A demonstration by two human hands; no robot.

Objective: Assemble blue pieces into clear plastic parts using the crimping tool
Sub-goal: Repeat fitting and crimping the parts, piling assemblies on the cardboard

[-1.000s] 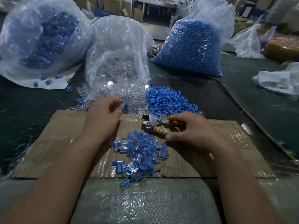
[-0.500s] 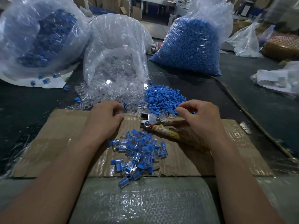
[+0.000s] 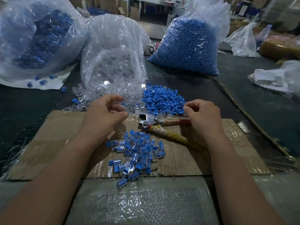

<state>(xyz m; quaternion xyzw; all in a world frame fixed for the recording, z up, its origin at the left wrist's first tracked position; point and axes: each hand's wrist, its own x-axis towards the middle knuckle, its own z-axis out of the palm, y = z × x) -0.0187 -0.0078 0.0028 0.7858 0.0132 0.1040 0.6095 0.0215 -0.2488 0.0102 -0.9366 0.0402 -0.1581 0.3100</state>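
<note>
Dark bench (image 3: 32, 104), cardboard sheet (image 3: 56, 132) on top. Crimping tool (image 3: 151, 121) lies between the hands, handles running toward 4 o'clock, nearer right hand (image 3: 204, 116). Right fingers (image 3: 186, 108) pinched together at blue pieces (image 3: 162, 99); left hand (image 3: 103, 116) curled by clear parts (image 3: 81, 93), 12 o'clock. Cannot tell whether either holds anything.

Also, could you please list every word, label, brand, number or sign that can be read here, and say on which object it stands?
No text can be read in this view.
crimping tool: no print shows on its head or its wrapped handles.
bag of blue pieces and bag of clear parts: no label visible.
cardboard sheet: no print visible.
boxes at the back: too blurred to tell.
</note>
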